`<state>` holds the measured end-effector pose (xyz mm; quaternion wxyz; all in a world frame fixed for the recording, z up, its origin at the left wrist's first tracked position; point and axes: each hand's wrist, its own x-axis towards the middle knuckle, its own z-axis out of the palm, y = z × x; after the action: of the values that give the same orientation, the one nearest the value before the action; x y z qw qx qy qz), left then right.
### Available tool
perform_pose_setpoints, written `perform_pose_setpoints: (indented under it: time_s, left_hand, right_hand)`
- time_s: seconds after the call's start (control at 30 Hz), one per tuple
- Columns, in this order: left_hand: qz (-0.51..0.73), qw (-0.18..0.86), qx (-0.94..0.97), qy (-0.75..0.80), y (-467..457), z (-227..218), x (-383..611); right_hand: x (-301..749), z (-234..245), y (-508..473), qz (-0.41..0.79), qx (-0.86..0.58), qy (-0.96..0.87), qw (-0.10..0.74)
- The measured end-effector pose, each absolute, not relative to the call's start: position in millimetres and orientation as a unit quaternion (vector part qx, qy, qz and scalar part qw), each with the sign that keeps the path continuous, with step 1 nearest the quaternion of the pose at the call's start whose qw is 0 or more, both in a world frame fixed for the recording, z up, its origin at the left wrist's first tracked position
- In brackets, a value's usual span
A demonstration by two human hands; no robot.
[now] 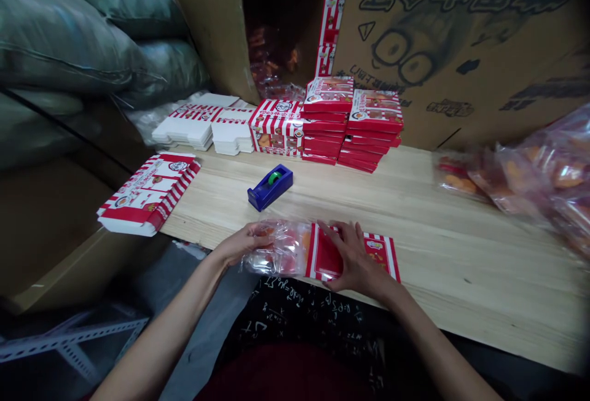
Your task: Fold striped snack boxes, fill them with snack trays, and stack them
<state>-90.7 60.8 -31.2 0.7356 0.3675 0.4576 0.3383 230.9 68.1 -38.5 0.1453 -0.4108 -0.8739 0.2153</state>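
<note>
A flat red-and-white striped box [382, 255] lies at the near edge of the wooden table [442, 217]. A clear plastic packet of orange and red items [281, 250] sticks partly out of the box's left end. My left hand [242, 242] grips the packet's left end with curled fingers. My right hand [353, 256] lies on top of the box with its fingers spread, pressing it down near the open end.
A blue tape dispenser [270, 186] stands behind my hands. Stacks of filled red boxes [353, 121] and flat white-striped cartons [205, 124] line the back. More flat cartons [150, 192] overhang the left edge. Plastic packets [539, 174] pile at right. Cardboard boxes [461, 38] stand behind.
</note>
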Motion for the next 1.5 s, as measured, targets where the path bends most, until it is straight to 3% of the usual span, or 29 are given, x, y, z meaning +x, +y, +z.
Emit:
perform_pose_setpoints:
  time_s: [0.3,0.5,0.67,0.77,0.83,1.1,1.23,1.4,1.5]
  left_hand:
    - [0.3,0.737,0.407,0.448,64,-24,-124]
    - [0.318,0.745,0.403,0.426,70,-36,-76]
    - [0.435,0.555,0.46,0.54,59,-41,-50]
    - [0.424,0.432,0.522,0.601,55,-30,-61]
    - [0.396,0.408,0.554,0.608,53,-21,-63]
    - [0.375,0.435,0.664,0.479,44,22,-23]
    - [0.492,0.397,0.602,0.489,25,45,-5]
    - [0.518,0.556,0.479,0.44,1,51,15]
    - [0.469,0.601,0.483,0.43,-9,43,13]
  right_hand:
    - [223,-34,61,0.234,-0.418,-0.866,0.143]
    - [202,-33,56,0.24,-0.391,-0.875,0.156]
    - [197,-37,62,0.202,-0.428,-0.863,0.177]
    - [200,-36,65,0.19,-0.459,-0.846,0.195]
    - [198,-33,63,0.178,-0.46,-0.844,0.209]
    - [193,-10,52,0.164,-0.475,-0.815,0.289]
    - [193,13,41,0.177,-0.536,-0.732,0.381]
    - [190,44,-4,0.172,-0.592,-0.635,0.465]
    - [206,43,-30,0.318,-0.594,-0.555,0.488]
